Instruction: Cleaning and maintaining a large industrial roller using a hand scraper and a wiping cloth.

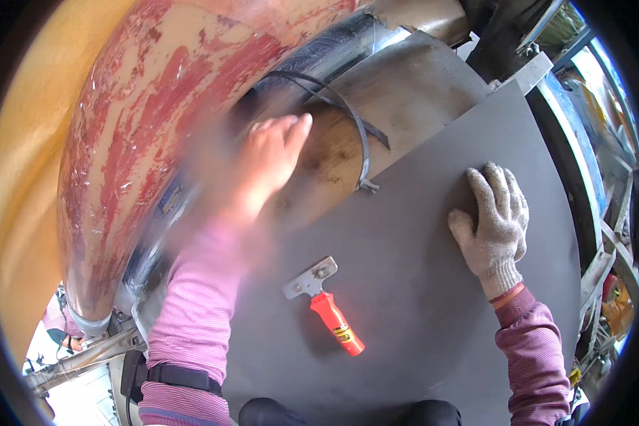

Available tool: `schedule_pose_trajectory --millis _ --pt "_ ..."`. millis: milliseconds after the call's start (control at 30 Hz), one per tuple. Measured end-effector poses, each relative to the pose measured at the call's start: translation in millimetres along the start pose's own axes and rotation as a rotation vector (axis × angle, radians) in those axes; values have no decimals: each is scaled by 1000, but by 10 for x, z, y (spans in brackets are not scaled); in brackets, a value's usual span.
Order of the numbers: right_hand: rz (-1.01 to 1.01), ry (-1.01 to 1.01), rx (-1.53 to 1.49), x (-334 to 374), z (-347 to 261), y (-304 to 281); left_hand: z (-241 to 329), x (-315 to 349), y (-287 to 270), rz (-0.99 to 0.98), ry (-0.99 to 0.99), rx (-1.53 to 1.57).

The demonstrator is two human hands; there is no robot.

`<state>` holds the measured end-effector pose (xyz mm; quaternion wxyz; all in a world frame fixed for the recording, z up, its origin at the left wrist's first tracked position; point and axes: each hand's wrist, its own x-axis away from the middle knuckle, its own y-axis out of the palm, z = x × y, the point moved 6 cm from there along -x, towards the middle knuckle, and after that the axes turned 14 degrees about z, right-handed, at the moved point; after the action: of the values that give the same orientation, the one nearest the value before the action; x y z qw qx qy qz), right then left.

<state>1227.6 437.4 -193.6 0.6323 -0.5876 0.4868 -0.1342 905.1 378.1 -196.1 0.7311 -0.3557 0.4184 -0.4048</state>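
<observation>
My left hand (273, 156), bare and partly blurred, lies against the lower edge of a big curved panel (149, 106) mottled red and cream. Its thumb stands apart from the other fingers, and nothing shows in its grasp. Just beside it, a thin dark rubber-like strip (357, 124) curls over a stained brownish surface. In a knitted, pale glove, my right hand (497, 220) rests flat with fingers spread on a dark grey sheet (419, 284). Between my forearms lies a scraper (334, 319) with an orange handle and a wide metal head, touched by neither hand.
The stained brown surface (426, 85) extends beyond the grey sheet. Metal framing (596, 277) and clutter stand along the right side. An orange-yellow surface (28, 177) fills the far left. My dark-clad knees (270, 412) show at the lower edge.
</observation>
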Motion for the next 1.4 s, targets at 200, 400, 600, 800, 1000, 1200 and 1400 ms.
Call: schedule_pose_trajectory --millis 200,400,600,800,1000,1200,1400 --pt "10 8 -15 -23 54 -70 -112 -670 525 -190 -377 -211" --pt "-21 9 -12 -48 -109 7 581 -987 544 -236 -381 -47" --pt "24 -37 63 -45 -73 -90 1269 -922 629 230 17 13" --pt "34 -23 21 -42 -28 -73 1634 -75 372 268 274 568" --pt "12 330 -291 -137 246 -146 -299 1048 -349 421 -194 -340" --pt "-323 477 -59 -1701 -39 239 -381 1150 -184 283 -119 -284" --pt "-302 530 -68 -2172 114 807 -588 1225 -334 159 -180 -391"
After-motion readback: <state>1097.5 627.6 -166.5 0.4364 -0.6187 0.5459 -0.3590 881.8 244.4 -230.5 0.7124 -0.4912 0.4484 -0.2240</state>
